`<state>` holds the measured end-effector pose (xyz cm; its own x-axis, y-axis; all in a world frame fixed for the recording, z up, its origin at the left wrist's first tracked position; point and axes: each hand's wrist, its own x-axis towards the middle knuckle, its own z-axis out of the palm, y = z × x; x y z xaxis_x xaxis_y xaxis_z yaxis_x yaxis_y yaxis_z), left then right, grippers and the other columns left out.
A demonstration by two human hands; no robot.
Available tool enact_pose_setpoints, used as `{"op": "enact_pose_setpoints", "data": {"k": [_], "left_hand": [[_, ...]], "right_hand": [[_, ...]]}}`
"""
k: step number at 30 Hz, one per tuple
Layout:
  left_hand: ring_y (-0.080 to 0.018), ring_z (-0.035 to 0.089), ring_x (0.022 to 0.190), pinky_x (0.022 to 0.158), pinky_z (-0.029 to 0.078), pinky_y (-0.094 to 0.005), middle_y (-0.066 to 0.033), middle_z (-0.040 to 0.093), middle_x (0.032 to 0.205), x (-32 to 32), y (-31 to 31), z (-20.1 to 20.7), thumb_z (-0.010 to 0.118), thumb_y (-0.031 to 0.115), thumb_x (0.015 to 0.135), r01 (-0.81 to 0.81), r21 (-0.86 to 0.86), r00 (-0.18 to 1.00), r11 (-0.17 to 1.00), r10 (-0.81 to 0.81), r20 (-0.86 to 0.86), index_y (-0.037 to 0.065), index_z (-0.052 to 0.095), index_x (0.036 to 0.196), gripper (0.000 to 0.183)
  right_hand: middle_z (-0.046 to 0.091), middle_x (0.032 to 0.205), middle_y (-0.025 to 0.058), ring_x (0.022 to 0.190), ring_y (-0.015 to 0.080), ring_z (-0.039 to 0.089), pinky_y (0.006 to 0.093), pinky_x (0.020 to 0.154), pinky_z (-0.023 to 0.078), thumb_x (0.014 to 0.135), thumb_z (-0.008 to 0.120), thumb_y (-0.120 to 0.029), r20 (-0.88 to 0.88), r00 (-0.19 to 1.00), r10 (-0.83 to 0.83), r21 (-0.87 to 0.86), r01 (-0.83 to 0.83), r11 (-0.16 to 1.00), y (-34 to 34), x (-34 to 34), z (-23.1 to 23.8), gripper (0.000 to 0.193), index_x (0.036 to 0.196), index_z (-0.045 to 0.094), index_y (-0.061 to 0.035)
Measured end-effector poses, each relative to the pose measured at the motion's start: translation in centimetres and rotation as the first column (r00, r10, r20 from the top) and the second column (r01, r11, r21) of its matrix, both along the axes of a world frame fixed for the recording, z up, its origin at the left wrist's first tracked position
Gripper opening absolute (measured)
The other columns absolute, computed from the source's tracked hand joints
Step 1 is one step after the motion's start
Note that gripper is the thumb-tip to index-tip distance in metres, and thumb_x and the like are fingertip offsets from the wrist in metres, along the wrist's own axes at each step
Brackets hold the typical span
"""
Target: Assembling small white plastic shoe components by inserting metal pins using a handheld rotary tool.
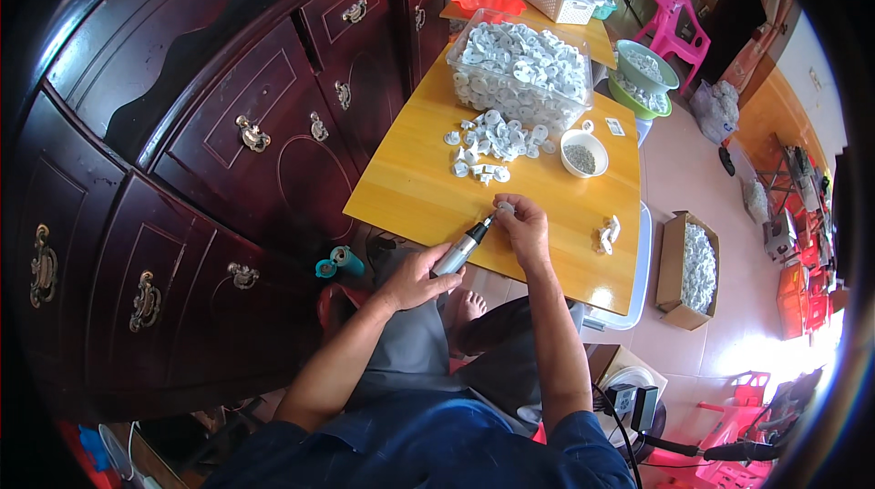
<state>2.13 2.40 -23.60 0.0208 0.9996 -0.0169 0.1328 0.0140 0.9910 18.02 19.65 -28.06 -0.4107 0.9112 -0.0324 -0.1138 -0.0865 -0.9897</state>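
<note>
My left hand is closed round the grey and black body of a pen-shaped electric screwdriver, tilted up toward the right. At its tip, my right hand pinches a small white plastic part against the bit, just above the near edge of the yellow table. Beyond my hands lies a loose pile of white plastic parts. A white bowl of tiny metal pieces, probably screws, stands to its right. Several joined white pieces lie near the table's right edge.
A clear bin heaped with white parts stands at the table's far side. Dark wooden cabinets line the left. On the right floor are a cardboard box of white parts and a pink chair; stacked green basins stand beside the table.
</note>
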Motion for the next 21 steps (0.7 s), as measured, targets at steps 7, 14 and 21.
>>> {"op": "enact_pose_setpoints", "data": {"k": [7,14,21], "left_hand": [[-0.0034,0.05,0.056,0.05,0.041,-0.0205,0.0028,0.06,0.075,-0.2,0.0,-0.7,0.061,0.024,0.092,0.0,-0.037,0.999,0.999,0.001,0.039,0.006,0.059,0.104,0.021],[-0.0027,0.046,0.053,0.048,0.038,-0.0196,0.0038,0.056,0.072,0.0,0.0,-1.4,0.06,0.022,0.092,0.0,-0.05,0.991,0.999,0.006,0.136,0.007,0.058,0.101,0.018],[-0.0026,0.046,0.055,0.049,0.039,-0.0197,0.0039,0.056,0.074,0.1,0.0,-1.1,0.06,0.021,0.092,0.036,-0.065,0.987,0.997,-0.025,0.159,0.007,0.058,0.102,0.017]], "right_hand": [[0.068,0.09,0.0016,0.075,0.0068,0.06,0.0209,0.07,0.05,0.086,0.065,0.001,0.029,0.999,-0.021,0.051,0.02,0.999,-0.2,-0.3,-0.5,0.02,0.106,0.068,0.0006],[0.063,0.076,-0.0049,0.066,0.0017,0.051,0.0185,0.062,0.043,0.084,0.067,-0.002,0.127,0.987,-0.094,0.214,0.065,0.975,-0.2,-0.4,-1.1,0.017,0.1,0.071,-0.0021],[0.068,0.096,0.0043,0.087,0.0104,0.064,0.0234,0.08,0.051,0.089,0.062,0.002,0.208,0.978,-0.024,0.148,-0.007,0.989,-0.4,0.2,-0.4,0.019,0.107,0.066,0.0021]]}}
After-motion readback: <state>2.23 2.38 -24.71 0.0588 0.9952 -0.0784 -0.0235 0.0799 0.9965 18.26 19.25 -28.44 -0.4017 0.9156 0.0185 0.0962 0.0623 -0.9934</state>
